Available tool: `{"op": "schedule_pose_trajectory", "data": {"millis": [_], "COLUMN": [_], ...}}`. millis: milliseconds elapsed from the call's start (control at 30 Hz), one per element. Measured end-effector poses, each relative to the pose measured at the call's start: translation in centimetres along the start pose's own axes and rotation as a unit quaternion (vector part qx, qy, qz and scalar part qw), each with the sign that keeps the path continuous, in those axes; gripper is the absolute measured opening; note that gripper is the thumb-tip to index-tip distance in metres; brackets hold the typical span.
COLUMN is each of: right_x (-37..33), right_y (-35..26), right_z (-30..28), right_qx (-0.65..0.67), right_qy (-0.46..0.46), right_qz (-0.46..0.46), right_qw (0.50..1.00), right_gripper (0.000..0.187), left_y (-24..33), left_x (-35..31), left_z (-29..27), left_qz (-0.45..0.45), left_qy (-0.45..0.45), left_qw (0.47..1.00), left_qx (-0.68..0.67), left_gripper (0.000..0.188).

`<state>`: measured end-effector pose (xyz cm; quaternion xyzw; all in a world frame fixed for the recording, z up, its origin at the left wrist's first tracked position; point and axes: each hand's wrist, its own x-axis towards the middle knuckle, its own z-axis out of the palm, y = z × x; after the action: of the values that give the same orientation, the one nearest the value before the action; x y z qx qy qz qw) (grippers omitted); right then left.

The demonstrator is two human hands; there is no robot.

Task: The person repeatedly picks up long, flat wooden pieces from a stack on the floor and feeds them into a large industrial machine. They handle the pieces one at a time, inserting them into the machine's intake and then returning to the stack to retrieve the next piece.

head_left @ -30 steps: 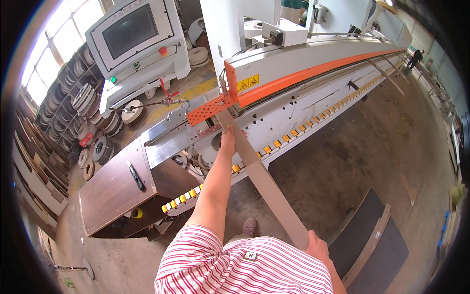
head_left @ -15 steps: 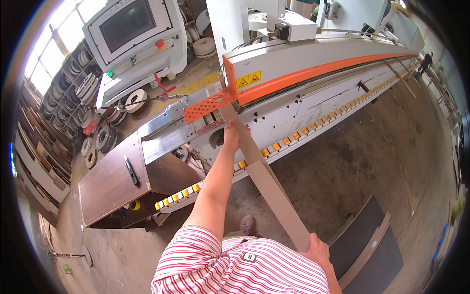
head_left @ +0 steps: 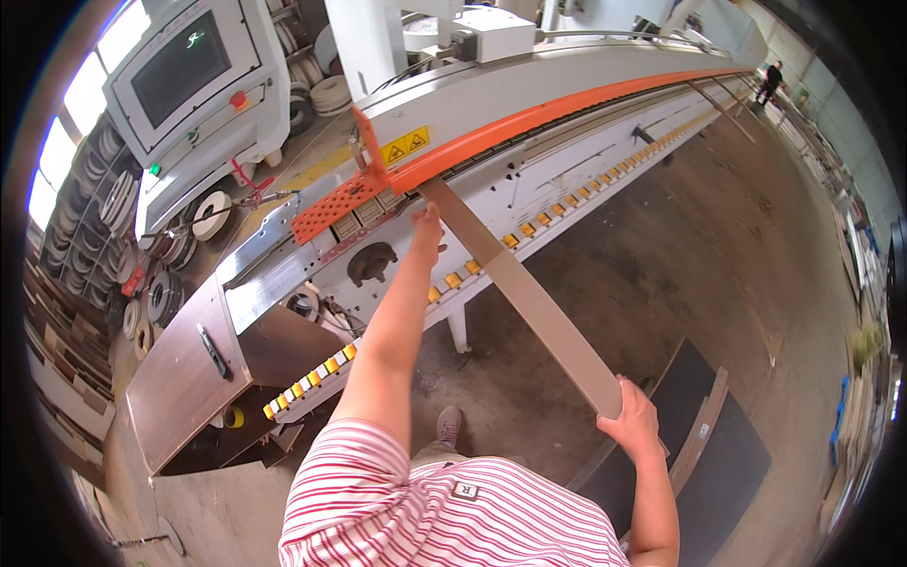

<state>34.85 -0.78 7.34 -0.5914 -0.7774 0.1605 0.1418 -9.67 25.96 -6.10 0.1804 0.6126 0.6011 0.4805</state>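
Observation:
A long, narrow brown board strip (head_left: 465, 227) slants from under the machine's orange guard toward me. A lighter strip (head_left: 553, 326) continues its line toward my body, the two meeting near the row of yellow rollers. My left hand (head_left: 428, 231) is at the left edge of the farther strip, close to the guard, its fingers partly apart and not wrapped round it. My right hand (head_left: 635, 416) grips the near end of the lighter strip, thumb showing on top; the fingers beneath are partly hidden.
The long machine (head_left: 529, 104) with its orange guard (head_left: 529, 123) runs away to the right. A control console (head_left: 189, 85) stands at left. A utility knife (head_left: 214, 352) lies on a brown cabinet (head_left: 175, 378). Dark panels (head_left: 727, 472) lean at lower right; a person (head_left: 770, 83) stands far off.
Both strips have shifted toward the machine and now line up end to end. My left hand has loosened at the edge; my right hand has moved forward with the lighter strip.

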Motion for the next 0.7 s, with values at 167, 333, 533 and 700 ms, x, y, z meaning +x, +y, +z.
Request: {"op": "schedule_pose_trajectory", "data": {"millis": [167, 333, 533, 700], "right_x": [-1.8, -3.3, -2.6, -1.8], "right_y": [0.4, -1.9, -3.0, -5.3], "right_z": [-1.5, 2.1, 3.6, 8.4], "right_qx": [0.439, 0.716, 0.546, 0.444], "right_qy": [-0.245, -0.462, -0.452, -0.334], "right_qz": [0.081, 0.177, 0.181, 0.188], "right_qw": [0.861, 0.493, 0.682, 0.810], "right_gripper": [0.066, 0.082, 0.051, 0.031], "left_y": [-3.0, -0.9, -1.3, -0.2], "left_x": [-16.4, -28.7, -23.6, -16.1], "left_z": [-0.3, 0.6, -5.2, -10.4], "left_qz": [-0.050, -0.088, -0.020, 0.034], "left_qy": [-0.184, -0.403, -0.146, 0.008], "left_qw": [0.969, 0.878, 0.982, 0.996], "left_qx": [-0.157, -0.245, -0.118, -0.083], "left_gripper": [0.066, 0.049, 0.036, 0.032]}}
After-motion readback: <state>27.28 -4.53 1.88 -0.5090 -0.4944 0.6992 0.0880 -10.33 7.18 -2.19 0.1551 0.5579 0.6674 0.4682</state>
